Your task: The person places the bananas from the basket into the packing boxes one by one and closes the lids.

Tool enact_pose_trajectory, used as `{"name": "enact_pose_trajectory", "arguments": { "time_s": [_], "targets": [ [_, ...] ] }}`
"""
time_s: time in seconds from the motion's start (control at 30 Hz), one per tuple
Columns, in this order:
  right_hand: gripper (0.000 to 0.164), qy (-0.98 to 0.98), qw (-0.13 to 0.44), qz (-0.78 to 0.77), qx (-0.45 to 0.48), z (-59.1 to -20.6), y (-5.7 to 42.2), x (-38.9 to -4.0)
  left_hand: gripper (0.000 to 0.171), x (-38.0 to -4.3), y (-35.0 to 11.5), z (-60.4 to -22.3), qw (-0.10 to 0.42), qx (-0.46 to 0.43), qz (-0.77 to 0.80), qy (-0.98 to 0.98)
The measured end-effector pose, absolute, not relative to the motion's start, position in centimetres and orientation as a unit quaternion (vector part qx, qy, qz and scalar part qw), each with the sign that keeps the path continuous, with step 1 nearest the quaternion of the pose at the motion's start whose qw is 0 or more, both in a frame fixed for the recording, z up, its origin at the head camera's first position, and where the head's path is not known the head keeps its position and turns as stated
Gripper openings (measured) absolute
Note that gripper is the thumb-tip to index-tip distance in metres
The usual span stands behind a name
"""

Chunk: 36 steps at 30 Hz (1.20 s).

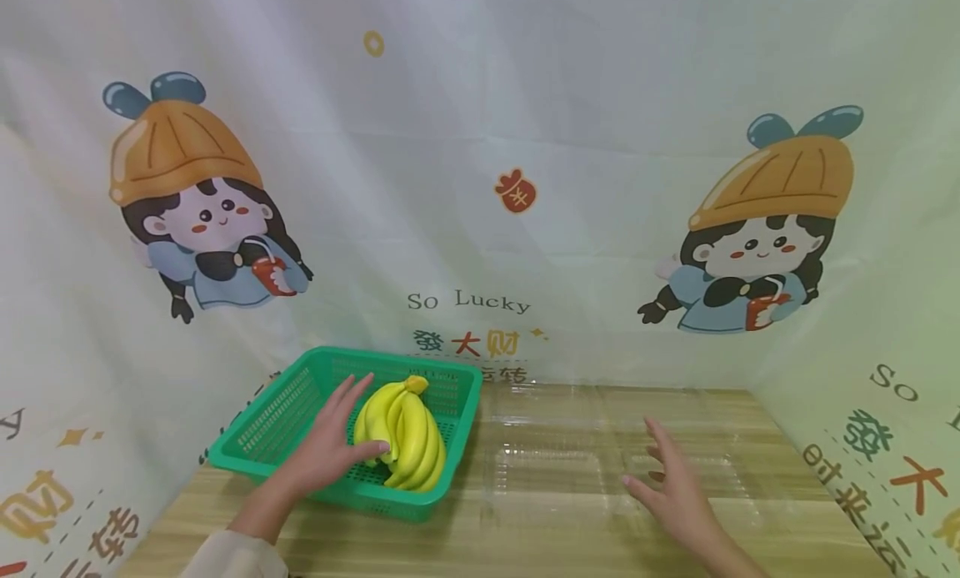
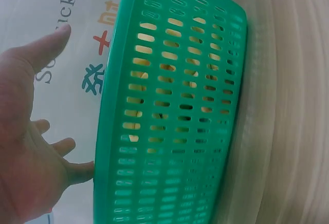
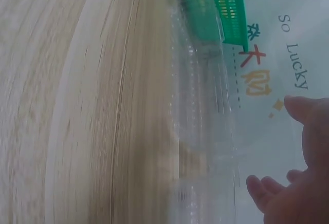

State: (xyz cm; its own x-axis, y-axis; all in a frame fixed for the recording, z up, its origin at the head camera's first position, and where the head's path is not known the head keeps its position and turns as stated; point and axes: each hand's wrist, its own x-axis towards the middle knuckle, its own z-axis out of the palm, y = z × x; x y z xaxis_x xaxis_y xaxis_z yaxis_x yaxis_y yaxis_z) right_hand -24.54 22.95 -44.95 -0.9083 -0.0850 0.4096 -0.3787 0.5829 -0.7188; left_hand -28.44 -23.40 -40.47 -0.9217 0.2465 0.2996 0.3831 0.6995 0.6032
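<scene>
A bunch of yellow bananas (image 1: 408, 436) lies in the right part of a green plastic basket (image 1: 262, 469) with slotted walls. My left hand (image 1: 333, 440) hovers over the basket just left of the bananas, fingers spread and thumb reaching across toward them; it holds nothing. In the left wrist view, the bananas show through slots in the basket wall (image 2: 169, 126). To the right, my right hand (image 1: 675, 495) is above clear plastic trays (image 1: 551, 474), fingers extended and holding nothing. The right wrist view has that hand beside the trays' upper edge (image 3: 218, 80).
The basket and trays stand on a wood-grain table (image 1: 525, 553). Behind and at both sides hangs a pale printed cloth (image 1: 585, 144) with cartoon figures and lettering. The trays sit right of the basket, at the back of the table.
</scene>
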Motion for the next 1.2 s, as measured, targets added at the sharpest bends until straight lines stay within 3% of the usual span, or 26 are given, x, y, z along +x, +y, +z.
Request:
{"name": "enact_pose_trajectory", "arguments": {
  "time_s": [0.7, 1.2],
  "targets": [
    [0.087, -0.837, 0.102, 0.532, 0.080, -44.9, 19.4, -24.8, 0.091, -32.5, -22.6, -40.8, 0.017, -0.110, -0.384, -0.917],
    [0.079, -0.868, 0.086, 0.485, 0.065, -46.1, 18.4, -24.6, 0.081, -33.5, -21.6, -42.0, -0.029, -0.058, -0.406, -0.912]
  ]
}}
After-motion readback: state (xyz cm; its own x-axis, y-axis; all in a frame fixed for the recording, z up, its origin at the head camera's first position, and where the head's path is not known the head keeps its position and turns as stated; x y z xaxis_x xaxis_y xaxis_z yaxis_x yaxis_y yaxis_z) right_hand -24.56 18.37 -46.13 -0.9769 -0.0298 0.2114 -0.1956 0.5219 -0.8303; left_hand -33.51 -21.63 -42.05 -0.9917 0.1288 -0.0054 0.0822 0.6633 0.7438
